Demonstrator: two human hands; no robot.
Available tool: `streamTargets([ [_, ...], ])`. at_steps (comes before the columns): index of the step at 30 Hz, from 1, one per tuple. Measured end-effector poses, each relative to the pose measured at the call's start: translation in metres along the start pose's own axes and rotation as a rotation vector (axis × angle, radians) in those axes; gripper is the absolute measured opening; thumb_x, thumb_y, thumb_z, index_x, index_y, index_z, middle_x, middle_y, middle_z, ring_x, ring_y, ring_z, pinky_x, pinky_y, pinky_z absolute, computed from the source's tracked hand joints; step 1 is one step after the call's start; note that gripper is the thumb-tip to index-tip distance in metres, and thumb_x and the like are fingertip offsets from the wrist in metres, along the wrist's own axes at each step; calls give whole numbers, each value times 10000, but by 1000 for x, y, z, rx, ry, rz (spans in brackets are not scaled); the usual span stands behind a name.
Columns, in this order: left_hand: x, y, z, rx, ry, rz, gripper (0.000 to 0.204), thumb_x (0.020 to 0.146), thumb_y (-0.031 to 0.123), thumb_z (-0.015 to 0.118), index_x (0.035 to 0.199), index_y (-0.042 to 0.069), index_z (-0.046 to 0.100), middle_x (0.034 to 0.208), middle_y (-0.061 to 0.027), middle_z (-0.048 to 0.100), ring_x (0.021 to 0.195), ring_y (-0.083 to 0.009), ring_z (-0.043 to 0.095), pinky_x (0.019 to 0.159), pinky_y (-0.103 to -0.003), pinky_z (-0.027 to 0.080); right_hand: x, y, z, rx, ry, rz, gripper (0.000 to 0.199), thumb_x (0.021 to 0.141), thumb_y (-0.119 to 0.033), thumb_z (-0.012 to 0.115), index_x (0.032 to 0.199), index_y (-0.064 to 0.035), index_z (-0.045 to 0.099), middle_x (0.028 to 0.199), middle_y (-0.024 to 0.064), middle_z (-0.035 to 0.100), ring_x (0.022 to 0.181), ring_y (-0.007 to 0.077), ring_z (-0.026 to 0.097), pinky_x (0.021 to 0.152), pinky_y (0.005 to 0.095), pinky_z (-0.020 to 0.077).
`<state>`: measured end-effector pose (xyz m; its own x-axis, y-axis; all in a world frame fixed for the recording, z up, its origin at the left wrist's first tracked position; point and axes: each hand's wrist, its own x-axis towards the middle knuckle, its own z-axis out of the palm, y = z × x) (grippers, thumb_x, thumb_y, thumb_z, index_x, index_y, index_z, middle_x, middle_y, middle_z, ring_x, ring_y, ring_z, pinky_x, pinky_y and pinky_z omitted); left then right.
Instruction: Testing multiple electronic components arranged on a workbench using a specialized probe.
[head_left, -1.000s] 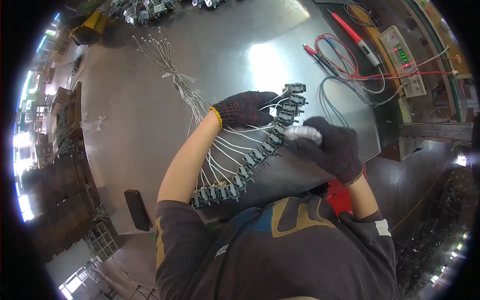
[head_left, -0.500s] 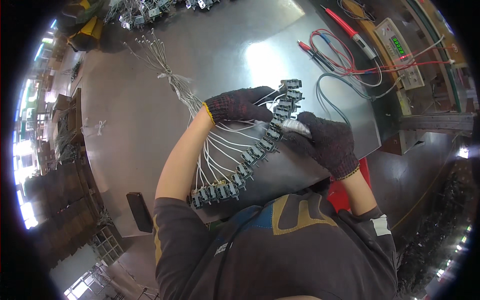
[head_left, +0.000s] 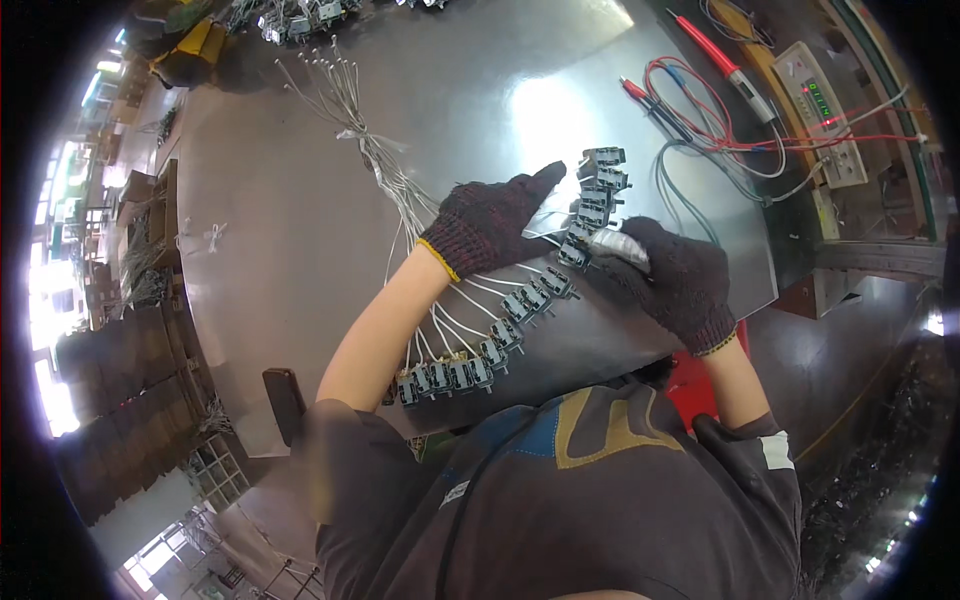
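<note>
A curved row of small grey switch-like blocks [head_left: 505,330] lies along the table's near side. White cables [head_left: 470,318] run from the blocks to a tied bundle [head_left: 365,145] at the far left. My left hand [head_left: 495,222], in a dark knitted glove, rests over the cables beside the upper blocks. Its index finger stretches away, apart from the thumb. My right hand [head_left: 680,285], gloved too, curls at the row's right side. One of its fingertips shows a silvery wrap [head_left: 620,248] against the upper blocks; whatever those fingers pinch is hidden.
On the right stand a meter [head_left: 820,115] with a lit green display, a red probe [head_left: 720,60] and looped test leads [head_left: 690,115]. A dark phone [head_left: 284,405] lies at the near left edge. More metal parts [head_left: 305,20] are heaped at the back.
The whole view has shifted slightly to the right. My left index finger has straightened away from the upper blocks. The meter's green digits have changed. My right hand stays at the blocks.
</note>
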<state>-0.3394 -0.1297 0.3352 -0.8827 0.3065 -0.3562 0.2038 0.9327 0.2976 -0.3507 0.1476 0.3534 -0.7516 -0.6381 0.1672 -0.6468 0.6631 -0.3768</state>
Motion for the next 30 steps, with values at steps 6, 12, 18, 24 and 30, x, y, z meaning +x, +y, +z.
streamTargets([
  [6, 7, -8, 11, -65, 4, 14, 996, 890, 638, 707, 1663, 188, 269, 1501, -185, 602, 1213, -396, 694, 989, -554, 556, -10, -17, -1, 107, -22, 135, 360, 915, -446, 798, 1115, -159, 714, 768, 110, 725, 690, 331, 736, 617, 428, 568],
  [12, 12, -8, 16, -15, 58, 13, 1006, 872, 617, 738, 1671, 215, 278, 1414, -180, 668, 1102, -409, 732, 917, -522, 591, -3, -18, -3, -21, -82, 81, 357, 926, -473, 776, 1108, -174, 703, 753, 116, 714, 672, 333, 725, 596, 436, 549],
  [18, 26, -7, 11, -67, 8, -42, 996, 889, 640, 710, 1658, 181, 274, 1362, -204, 689, 1148, -420, 712, 974, -543, 563, 20, 11, -8, -62, -123, -23, 358, 920, -494, 765, 1136, -216, 700, 767, 99, 723, 672, 316, 722, 602, 431, 542],
  [24, 43, -10, 6, -95, 44, -105, 1007, 889, 664, 701, 1657, 151, 299, 1283, -213, 724, 1120, -415, 723, 966, -518, 571, 47, 31, -17, -102, -148, -90, 334, 909, -508, 769, 1116, -254, 705, 787, 76, 718, 700, 311, 722, 607, 422, 544],
  [30, 62, -12, 5, -155, 145, -157, 1015, 887, 680, 690, 1660, 153, 298, 1333, -227, 700, 1221, -400, 686, 1019, -507, 554, 65, 56, -18, -68, -104, -149, 334, 912, -513, 764, 1125, -262, 708, 809, 69, 720, 705, 309, 719, 599, 408, 544],
])
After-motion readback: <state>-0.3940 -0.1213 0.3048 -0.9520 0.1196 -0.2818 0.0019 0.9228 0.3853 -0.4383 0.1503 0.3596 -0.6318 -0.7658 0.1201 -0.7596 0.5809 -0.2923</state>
